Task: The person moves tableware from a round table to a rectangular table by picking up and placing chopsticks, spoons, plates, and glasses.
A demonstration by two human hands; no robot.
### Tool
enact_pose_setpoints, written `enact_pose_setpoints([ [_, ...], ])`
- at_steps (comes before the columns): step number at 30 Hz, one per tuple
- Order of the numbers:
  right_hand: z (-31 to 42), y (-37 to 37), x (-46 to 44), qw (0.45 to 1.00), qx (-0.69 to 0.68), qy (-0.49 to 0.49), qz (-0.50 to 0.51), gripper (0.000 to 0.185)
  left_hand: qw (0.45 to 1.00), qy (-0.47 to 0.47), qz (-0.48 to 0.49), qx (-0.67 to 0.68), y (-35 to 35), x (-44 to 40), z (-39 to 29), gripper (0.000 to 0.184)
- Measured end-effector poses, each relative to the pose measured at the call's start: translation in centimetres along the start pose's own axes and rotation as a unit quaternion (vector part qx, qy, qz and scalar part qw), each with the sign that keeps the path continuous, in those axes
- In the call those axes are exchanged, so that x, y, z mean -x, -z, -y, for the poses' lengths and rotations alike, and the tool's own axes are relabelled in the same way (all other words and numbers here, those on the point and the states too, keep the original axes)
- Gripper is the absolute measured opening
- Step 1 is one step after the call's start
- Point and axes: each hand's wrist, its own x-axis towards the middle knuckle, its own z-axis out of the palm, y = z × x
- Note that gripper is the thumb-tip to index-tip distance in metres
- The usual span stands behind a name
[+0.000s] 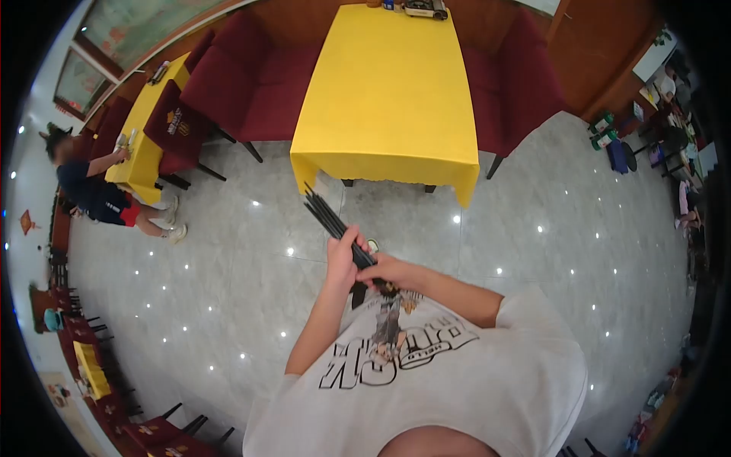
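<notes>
A bundle of black chopsticks (326, 215) slants up and to the left in front of my shirt, its thin ends fanned slightly apart. My left hand (345, 251) is closed around the middle of the bundle. Lower down, my right hand (386, 271) wraps the thicker end, with the fingers partly hidden behind it. Beyond the chopsticks stands a table with a yellow cloth (384, 99); neither hand touches it.
Dark red seats (278, 107) flank the yellow table. A portable stove (425, 9) sits on its far end. At the left, a person in dark clothing (91, 183) leans over another yellow table (141, 126). Green containers (605, 139) stand on the grey tiled floor (525, 244) at right.
</notes>
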Motion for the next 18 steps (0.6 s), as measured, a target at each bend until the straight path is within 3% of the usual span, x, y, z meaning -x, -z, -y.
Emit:
enact_pose_setpoints([
  [4,6.7,2.6,-4.9,0.996,-0.018,0.003,-0.084,0.014,0.997,0.072,0.013,0.0,-1.4,-10.6,-3.6,0.015],
  [11,10.9,10.8,-11.0,0.937,-0.208,0.039,-0.277,0.012,0.935,0.189,0.09,-0.285,-3.4,-23.6,-0.9,0.027],
  [13,12.9,14.4,-13.4,0.932,-0.158,0.063,-0.32,0.01,0.927,0.178,0.112,-0.311,-4.2,-27.1,0.1,0.028],
  [15,14.7,18.2,-16.4,0.911,-0.064,0.055,-0.403,0.013,0.932,0.172,0.08,-0.309,-4.7,-29.6,1.2,0.029],
  [17,15.2,20.8,-18.8,0.906,-0.009,0.058,-0.42,0.016,0.917,0.156,0.04,-0.366,-5.4,-34.1,1.4,0.031],
  [18,17.2,23.0,-21.0,0.891,0.041,0.077,-0.445,0.018,0.917,0.05,0.005,-0.396,-4.0,-37.0,3.4,0.032],
])
